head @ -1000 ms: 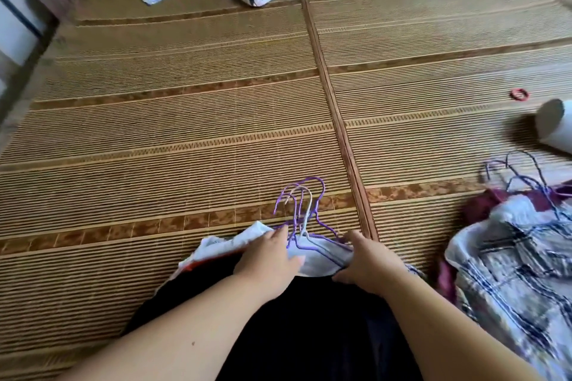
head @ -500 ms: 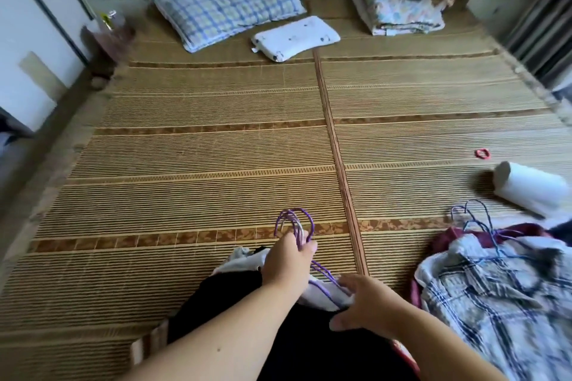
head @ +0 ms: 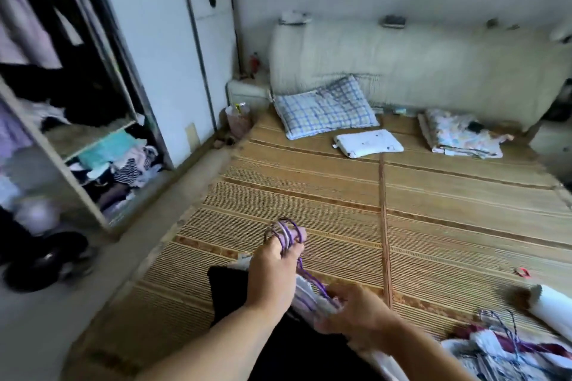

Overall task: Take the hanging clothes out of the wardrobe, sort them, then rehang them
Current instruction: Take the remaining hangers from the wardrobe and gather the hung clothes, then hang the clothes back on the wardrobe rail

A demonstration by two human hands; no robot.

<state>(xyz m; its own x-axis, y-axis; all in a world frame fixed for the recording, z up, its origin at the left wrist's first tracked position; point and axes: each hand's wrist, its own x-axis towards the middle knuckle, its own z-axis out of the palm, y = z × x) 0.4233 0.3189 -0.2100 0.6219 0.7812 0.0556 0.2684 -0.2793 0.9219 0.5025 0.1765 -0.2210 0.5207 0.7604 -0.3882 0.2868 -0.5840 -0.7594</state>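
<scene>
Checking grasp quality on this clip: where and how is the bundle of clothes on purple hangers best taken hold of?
By the bunched hanger hooks, from the near side: they stick out together past the fabric, so one curled hand catches all. The left hand grips them there; the right hand holds the clothes.

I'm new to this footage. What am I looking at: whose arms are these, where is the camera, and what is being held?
No machine here: a person wears a wide-angle camera on the head, looking down at their own bare arms. The left hand grips a bunch of purple hanger hooks; a dark garment and a white garment lie below it. The right hand is at the white garment; blur hides whether it grips. Below is a woven mat, which also bears a checked pillow, a second clothes pile and a white roll. The open wardrobe stands to the left.
</scene>
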